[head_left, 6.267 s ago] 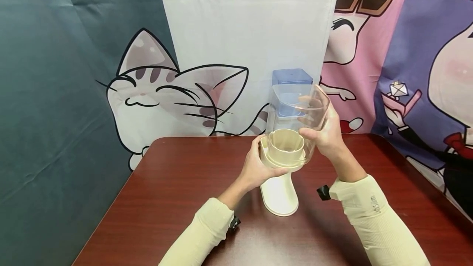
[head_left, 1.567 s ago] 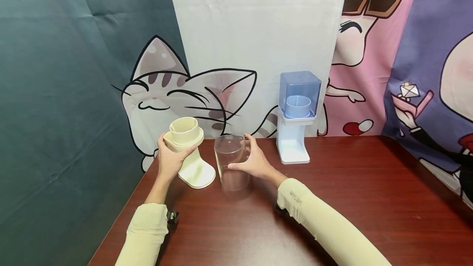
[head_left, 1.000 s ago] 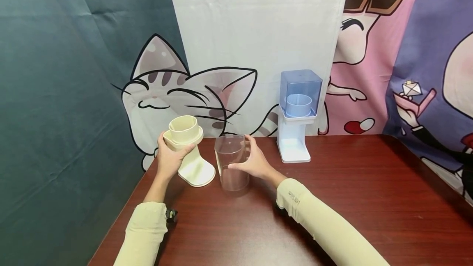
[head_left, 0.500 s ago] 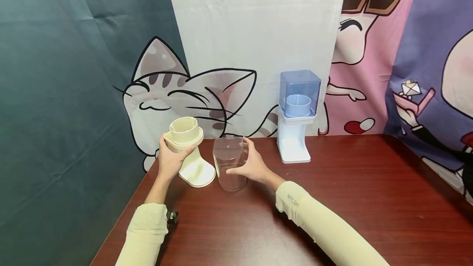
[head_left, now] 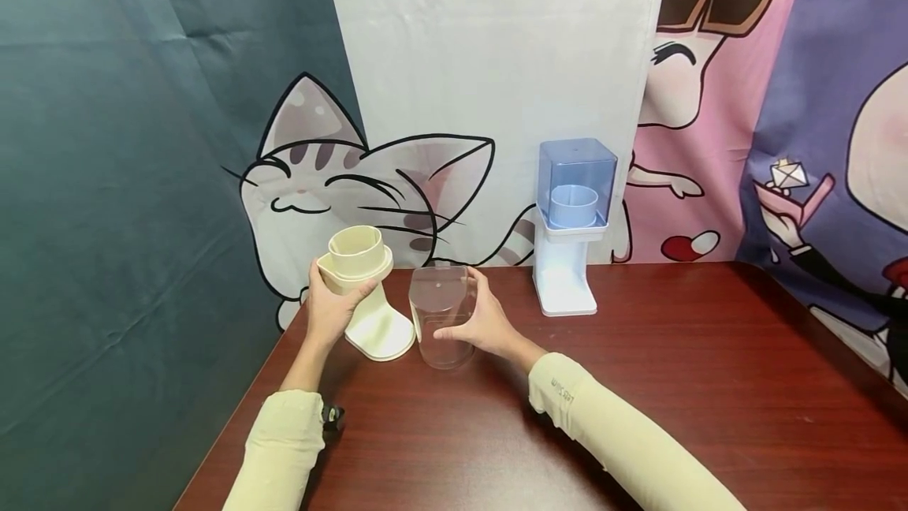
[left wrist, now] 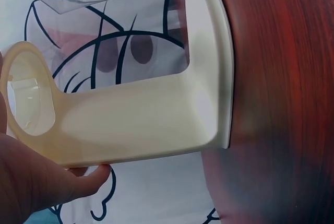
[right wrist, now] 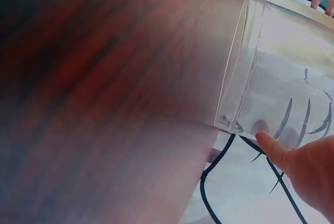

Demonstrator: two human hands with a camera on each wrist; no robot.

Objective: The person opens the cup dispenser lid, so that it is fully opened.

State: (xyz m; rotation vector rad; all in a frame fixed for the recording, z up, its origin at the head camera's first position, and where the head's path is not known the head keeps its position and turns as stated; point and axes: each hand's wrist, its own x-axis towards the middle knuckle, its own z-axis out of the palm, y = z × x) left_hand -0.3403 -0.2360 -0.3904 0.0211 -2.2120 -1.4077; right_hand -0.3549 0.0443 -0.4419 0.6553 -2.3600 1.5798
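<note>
A cream plastic dispenser stand point(head_left: 379, 330) with a round collar on top and a rounded foot stands on the table at the left. My left hand point(head_left: 329, 310) grips its upper part, thumb in front; the left wrist view shows the stand's column point(left wrist: 135, 117) and a hole under the collar. Just right of it, a clear plastic container point(head_left: 440, 290) stands upright on the table, its closed end uppermost. My right hand point(head_left: 489, 320) holds the container from the right, thumb across the front and fingers behind. In the right wrist view the container's lower rim point(right wrist: 240, 62) meets the tabletop.
A white dispenser point(head_left: 563, 278) with a blue see-through cover point(head_left: 578, 160) stands at the table's back edge, right of centre. The red-brown wooden table point(head_left: 440, 440) extends in front and to the right. A printed cartoon curtain point(head_left: 454, 46) hangs behind.
The clear container was held over the stand's collar; it has come off and is on the table. Stand and container have shifted left. Over the last second the container has turned slightly.
</note>
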